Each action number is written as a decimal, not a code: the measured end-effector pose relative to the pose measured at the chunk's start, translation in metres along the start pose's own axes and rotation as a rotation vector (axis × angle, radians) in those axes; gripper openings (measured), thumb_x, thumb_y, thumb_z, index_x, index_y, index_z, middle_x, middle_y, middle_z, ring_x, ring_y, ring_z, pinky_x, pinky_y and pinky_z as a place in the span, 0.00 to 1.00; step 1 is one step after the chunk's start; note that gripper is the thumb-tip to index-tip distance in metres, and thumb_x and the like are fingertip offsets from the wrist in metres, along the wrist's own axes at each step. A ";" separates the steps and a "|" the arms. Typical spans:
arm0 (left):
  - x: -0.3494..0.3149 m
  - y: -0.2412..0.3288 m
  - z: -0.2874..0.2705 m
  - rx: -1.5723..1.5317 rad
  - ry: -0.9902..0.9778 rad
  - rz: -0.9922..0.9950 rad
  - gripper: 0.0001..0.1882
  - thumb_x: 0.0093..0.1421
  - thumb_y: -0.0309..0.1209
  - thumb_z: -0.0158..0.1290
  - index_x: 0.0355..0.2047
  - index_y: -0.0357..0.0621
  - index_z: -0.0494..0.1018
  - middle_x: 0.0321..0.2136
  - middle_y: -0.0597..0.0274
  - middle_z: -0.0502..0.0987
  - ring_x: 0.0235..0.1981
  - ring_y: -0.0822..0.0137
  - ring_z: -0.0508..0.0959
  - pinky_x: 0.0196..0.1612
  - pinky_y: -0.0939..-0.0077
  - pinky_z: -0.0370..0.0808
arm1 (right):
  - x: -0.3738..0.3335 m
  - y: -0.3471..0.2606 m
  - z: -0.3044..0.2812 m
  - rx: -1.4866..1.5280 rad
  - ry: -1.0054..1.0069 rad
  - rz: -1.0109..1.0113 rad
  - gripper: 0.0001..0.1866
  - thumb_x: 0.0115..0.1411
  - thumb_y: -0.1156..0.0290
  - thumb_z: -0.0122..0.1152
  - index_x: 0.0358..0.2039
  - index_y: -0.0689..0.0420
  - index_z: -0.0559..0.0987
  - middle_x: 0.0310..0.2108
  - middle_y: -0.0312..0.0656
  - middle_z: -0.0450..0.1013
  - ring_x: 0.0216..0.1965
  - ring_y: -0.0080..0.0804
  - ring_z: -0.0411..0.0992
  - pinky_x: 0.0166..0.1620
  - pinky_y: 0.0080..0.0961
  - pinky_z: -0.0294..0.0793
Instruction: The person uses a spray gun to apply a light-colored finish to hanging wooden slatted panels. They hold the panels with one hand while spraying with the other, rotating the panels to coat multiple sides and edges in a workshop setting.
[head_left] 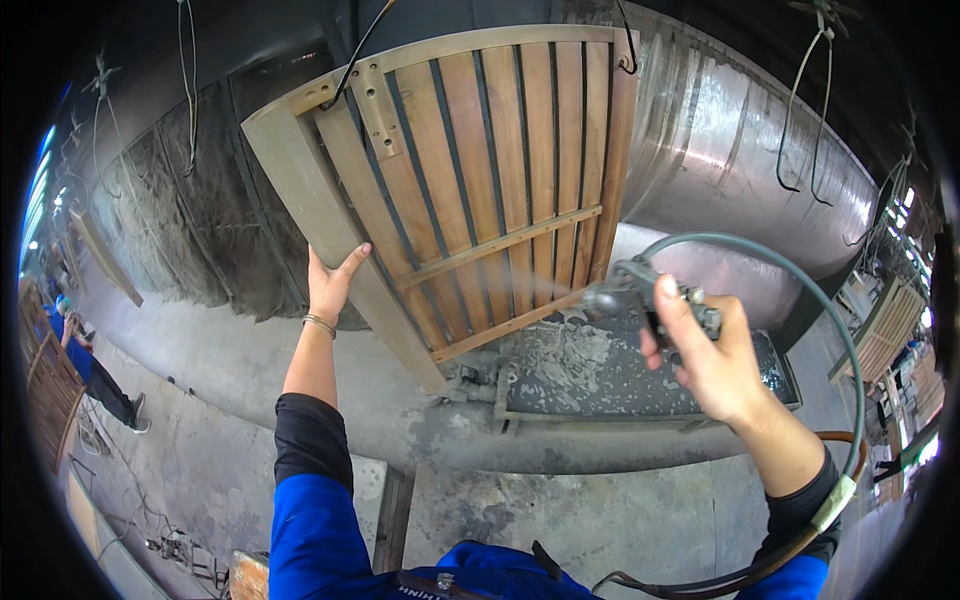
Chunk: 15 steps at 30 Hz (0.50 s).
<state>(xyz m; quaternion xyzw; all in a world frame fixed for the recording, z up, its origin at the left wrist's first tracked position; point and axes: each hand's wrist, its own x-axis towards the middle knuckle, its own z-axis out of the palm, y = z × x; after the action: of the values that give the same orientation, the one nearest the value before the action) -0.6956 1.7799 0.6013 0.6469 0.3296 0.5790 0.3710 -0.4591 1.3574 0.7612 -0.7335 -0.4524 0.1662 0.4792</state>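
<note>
A slatted wooden panel (500, 150) hangs from hooks in front of me, tilted, with a wide board along its left side. On that board's edge rests my left hand (332, 285), thumb apart from the fingers, steadying contact near mid-height. My right hand (715, 355) is wrapped round a spray gun (640, 292), its nozzle pointed left at the slats. A pale mist spreads from the nozzle toward the panel's lower part. From the gun a grey-green hose (800, 270) loops over and down past my right forearm.
Below the panel stands a shallow tray (650, 418) of dark liquid with pale scum. A shiny metal-sheeted wall (740, 140) curves behind on the right. Empty wire hooks (820, 110) dangle overhead. At far left another person (85, 355) stands near more slatted panels.
</note>
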 end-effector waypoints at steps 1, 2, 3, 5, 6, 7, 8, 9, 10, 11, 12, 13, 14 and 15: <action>0.002 -0.002 -0.001 -0.003 -0.004 0.006 0.44 0.55 0.40 0.74 0.65 0.38 0.63 0.57 0.51 0.77 0.57 0.59 0.77 0.60 0.66 0.75 | 0.001 0.000 -0.002 -0.045 0.052 0.039 0.34 0.72 0.39 0.54 0.25 0.60 0.80 0.21 0.34 0.75 0.25 0.20 0.73 0.31 0.22 0.73; 0.004 -0.004 -0.001 -0.002 -0.004 0.000 0.45 0.55 0.40 0.74 0.65 0.38 0.63 0.57 0.51 0.77 0.57 0.59 0.77 0.60 0.66 0.75 | -0.001 0.001 -0.004 -0.031 0.084 0.029 0.33 0.72 0.39 0.54 0.26 0.59 0.80 0.22 0.34 0.75 0.25 0.20 0.73 0.31 0.23 0.72; 0.006 -0.006 -0.001 -0.017 -0.011 0.017 0.45 0.55 0.40 0.75 0.65 0.38 0.63 0.57 0.51 0.77 0.57 0.59 0.77 0.60 0.66 0.75 | -0.001 0.002 -0.003 0.018 0.046 -0.028 0.33 0.72 0.39 0.54 0.26 0.59 0.81 0.22 0.34 0.75 0.25 0.20 0.73 0.31 0.23 0.72; 0.009 -0.010 0.000 -0.037 -0.025 0.021 0.45 0.54 0.41 0.75 0.65 0.38 0.63 0.57 0.50 0.76 0.58 0.59 0.77 0.60 0.66 0.74 | -0.004 0.007 0.002 0.060 0.032 -0.042 0.32 0.72 0.40 0.53 0.29 0.59 0.81 0.23 0.34 0.75 0.26 0.20 0.73 0.31 0.22 0.71; 0.011 -0.012 0.000 -0.031 -0.022 0.026 0.45 0.54 0.41 0.75 0.66 0.37 0.63 0.57 0.50 0.76 0.58 0.59 0.77 0.60 0.65 0.74 | -0.005 0.009 0.005 0.048 0.023 -0.040 0.32 0.72 0.39 0.53 0.31 0.59 0.81 0.24 0.34 0.76 0.26 0.20 0.73 0.29 0.21 0.69; 0.012 -0.014 0.001 -0.023 -0.019 0.032 0.46 0.54 0.41 0.75 0.66 0.37 0.63 0.57 0.50 0.76 0.58 0.59 0.77 0.60 0.65 0.74 | -0.004 0.012 0.007 0.021 0.005 -0.031 0.31 0.73 0.39 0.51 0.35 0.58 0.82 0.25 0.34 0.76 0.27 0.19 0.73 0.27 0.19 0.66; 0.014 -0.016 0.001 -0.005 -0.010 0.020 0.46 0.55 0.41 0.75 0.66 0.37 0.63 0.57 0.50 0.76 0.58 0.59 0.77 0.61 0.65 0.74 | -0.003 0.013 0.009 -0.006 -0.013 -0.022 0.31 0.73 0.38 0.49 0.39 0.57 0.83 0.26 0.33 0.76 0.28 0.18 0.73 0.24 0.17 0.63; 0.016 -0.017 0.001 -0.010 -0.017 0.051 0.46 0.55 0.41 0.75 0.66 0.37 0.63 0.57 0.50 0.76 0.58 0.59 0.77 0.61 0.66 0.74 | -0.002 0.015 0.011 -0.013 -0.044 -0.068 0.32 0.73 0.38 0.48 0.42 0.56 0.83 0.27 0.33 0.76 0.28 0.17 0.73 0.22 0.15 0.60; 0.017 -0.019 0.002 -0.006 -0.015 0.061 0.46 0.54 0.41 0.75 0.66 0.37 0.63 0.57 0.50 0.76 0.58 0.59 0.77 0.61 0.66 0.74 | 0.004 0.015 0.012 -0.061 0.018 -0.049 0.32 0.73 0.38 0.48 0.34 0.56 0.82 0.24 0.32 0.76 0.24 0.16 0.70 0.22 0.15 0.59; 0.018 -0.021 0.001 0.015 -0.006 0.039 0.46 0.54 0.41 0.75 0.66 0.37 0.63 0.57 0.50 0.76 0.58 0.59 0.77 0.61 0.66 0.74 | 0.006 0.014 0.011 -0.091 0.074 -0.044 0.32 0.73 0.38 0.48 0.31 0.56 0.81 0.23 0.32 0.75 0.23 0.16 0.69 0.22 0.15 0.59; 0.019 -0.022 0.001 -0.011 -0.017 0.066 0.46 0.54 0.40 0.75 0.66 0.37 0.63 0.57 0.51 0.76 0.58 0.59 0.77 0.61 0.66 0.73 | 0.010 0.013 0.009 -0.120 0.124 -0.045 0.32 0.73 0.38 0.49 0.29 0.56 0.81 0.22 0.32 0.74 0.21 0.15 0.67 0.21 0.16 0.59; 0.021 -0.025 0.001 -0.020 -0.021 0.063 0.46 0.54 0.40 0.75 0.66 0.37 0.62 0.57 0.51 0.76 0.58 0.59 0.77 0.61 0.66 0.73 | 0.012 0.012 0.008 -0.150 0.173 -0.046 0.33 0.73 0.39 0.49 0.27 0.56 0.80 0.21 0.31 0.74 0.19 0.15 0.65 0.21 0.16 0.58; 0.022 -0.027 0.001 -0.022 -0.021 0.049 0.46 0.54 0.40 0.75 0.66 0.36 0.62 0.57 0.51 0.76 0.58 0.58 0.77 0.61 0.66 0.73 | 0.014 0.010 0.005 -0.175 0.203 -0.057 0.33 0.74 0.39 0.48 0.27 0.56 0.80 0.18 0.31 0.72 0.16 0.14 0.61 0.21 0.16 0.57; 0.023 -0.028 0.001 -0.026 -0.019 0.056 0.46 0.54 0.40 0.75 0.66 0.36 0.63 0.57 0.51 0.76 0.58 0.59 0.77 0.61 0.66 0.73 | 0.012 0.008 0.002 -0.148 0.250 0.043 0.34 0.72 0.40 0.55 0.23 0.60 0.79 0.20 0.34 0.74 0.24 0.20 0.72 0.30 0.21 0.71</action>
<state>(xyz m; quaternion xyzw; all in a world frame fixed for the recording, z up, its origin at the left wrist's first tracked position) -0.6922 1.8143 0.5885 0.6563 0.3005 0.5872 0.3662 -0.4500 1.3670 0.7560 -0.7913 -0.3844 0.0502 0.4728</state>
